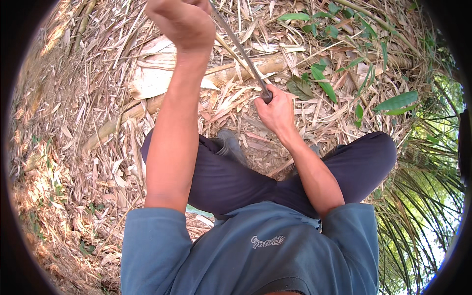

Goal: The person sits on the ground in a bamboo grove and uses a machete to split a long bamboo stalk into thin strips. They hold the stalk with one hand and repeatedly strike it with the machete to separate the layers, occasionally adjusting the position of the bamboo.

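Observation:
My right hand [277, 109] is closed around the dark handle of a long, narrow-bladed knife [241, 49]. Its blade slants away up and left, toward my other hand, and runs out of the top edge. My left hand [186, 22] is raised at the top of the view with its fingers curled in. What it grips is hidden behind the back of the hand and the picture's edge. A thin pale strip [224, 43] runs beside the blade; whether either hand holds it cannot be seen.
Dry leaves and husks [88, 123] cover the ground. A bamboo pole [223, 74] lies crosswise beyond my legs, near a broad pale sheath [147, 81]. Green leafy shoots [322, 81] grow at the right. My bent knees and a grey boot [232, 146] are below.

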`<state>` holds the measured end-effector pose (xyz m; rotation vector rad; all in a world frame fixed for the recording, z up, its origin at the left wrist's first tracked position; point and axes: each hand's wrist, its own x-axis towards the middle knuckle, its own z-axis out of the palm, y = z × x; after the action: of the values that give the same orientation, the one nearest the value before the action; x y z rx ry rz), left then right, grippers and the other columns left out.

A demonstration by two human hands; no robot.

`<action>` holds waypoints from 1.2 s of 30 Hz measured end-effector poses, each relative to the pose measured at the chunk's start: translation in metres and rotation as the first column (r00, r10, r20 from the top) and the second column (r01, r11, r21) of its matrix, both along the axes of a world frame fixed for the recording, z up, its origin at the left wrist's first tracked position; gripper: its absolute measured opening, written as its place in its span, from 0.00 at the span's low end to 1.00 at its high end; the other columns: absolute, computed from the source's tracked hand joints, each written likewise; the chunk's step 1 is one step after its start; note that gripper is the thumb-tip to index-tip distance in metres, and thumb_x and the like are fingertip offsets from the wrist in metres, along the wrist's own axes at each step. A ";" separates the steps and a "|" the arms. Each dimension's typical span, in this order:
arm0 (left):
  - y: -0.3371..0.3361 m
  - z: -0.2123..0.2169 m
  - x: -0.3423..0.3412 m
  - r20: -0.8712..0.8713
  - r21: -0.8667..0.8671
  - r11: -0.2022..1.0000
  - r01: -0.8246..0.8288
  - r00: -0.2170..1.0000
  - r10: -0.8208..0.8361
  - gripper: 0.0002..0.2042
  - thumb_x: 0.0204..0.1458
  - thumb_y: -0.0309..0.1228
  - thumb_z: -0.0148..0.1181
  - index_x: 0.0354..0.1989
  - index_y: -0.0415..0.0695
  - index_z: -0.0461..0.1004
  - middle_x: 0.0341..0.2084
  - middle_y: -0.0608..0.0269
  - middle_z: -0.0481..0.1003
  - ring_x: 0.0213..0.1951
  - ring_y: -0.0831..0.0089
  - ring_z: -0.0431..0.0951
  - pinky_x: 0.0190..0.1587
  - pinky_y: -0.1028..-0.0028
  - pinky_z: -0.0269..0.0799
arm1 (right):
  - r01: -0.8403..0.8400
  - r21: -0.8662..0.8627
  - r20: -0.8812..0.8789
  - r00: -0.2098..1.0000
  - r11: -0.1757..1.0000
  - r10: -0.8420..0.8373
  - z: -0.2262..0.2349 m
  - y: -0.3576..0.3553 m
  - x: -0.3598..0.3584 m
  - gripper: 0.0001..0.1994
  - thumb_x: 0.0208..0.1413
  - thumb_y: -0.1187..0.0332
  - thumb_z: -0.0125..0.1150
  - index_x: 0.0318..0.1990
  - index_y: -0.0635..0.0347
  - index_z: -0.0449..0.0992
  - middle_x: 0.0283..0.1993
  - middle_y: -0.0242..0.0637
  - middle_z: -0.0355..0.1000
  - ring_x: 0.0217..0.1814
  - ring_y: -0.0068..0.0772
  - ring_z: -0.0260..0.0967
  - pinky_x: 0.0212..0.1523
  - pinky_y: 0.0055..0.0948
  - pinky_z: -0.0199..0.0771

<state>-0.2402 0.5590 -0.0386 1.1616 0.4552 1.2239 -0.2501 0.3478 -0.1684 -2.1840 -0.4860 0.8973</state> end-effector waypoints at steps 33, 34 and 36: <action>-0.014 0.042 -0.006 0.032 0.133 0.991 0.010 0.999 -0.014 0.26 0.59 0.62 0.39 0.23 0.51 0.52 0.12 0.72 0.51 0.13 0.82 0.44 0.14 0.79 0.39 | -0.023 -0.032 -0.071 0.997 0.999 0.021 -0.018 0.004 0.005 0.15 0.46 0.63 0.58 0.34 0.69 0.77 0.23 0.53 0.74 0.27 0.55 0.74 0.38 0.46 0.73; -0.019 0.042 -0.002 0.026 0.149 0.988 -0.029 0.999 0.025 0.27 0.59 0.62 0.39 0.23 0.51 0.52 0.12 0.72 0.51 0.13 0.82 0.45 0.14 0.79 0.39 | -0.033 -0.049 -0.070 0.997 0.998 0.030 -0.023 0.004 0.003 0.15 0.46 0.63 0.59 0.35 0.69 0.78 0.23 0.53 0.74 0.27 0.54 0.74 0.37 0.45 0.73; -0.017 0.042 -0.003 0.034 0.118 0.993 0.004 0.999 -0.008 0.27 0.58 0.63 0.39 0.23 0.51 0.52 0.11 0.72 0.51 0.12 0.82 0.44 0.14 0.79 0.38 | -0.053 -0.071 -0.047 0.998 0.996 0.050 -0.021 0.005 0.004 0.15 0.47 0.64 0.58 0.37 0.70 0.78 0.23 0.52 0.75 0.26 0.54 0.74 0.36 0.44 0.74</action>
<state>-0.2435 0.5419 0.0030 1.2390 0.3571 1.2776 -0.2466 0.3523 -0.1893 -2.2201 -0.4963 1.0044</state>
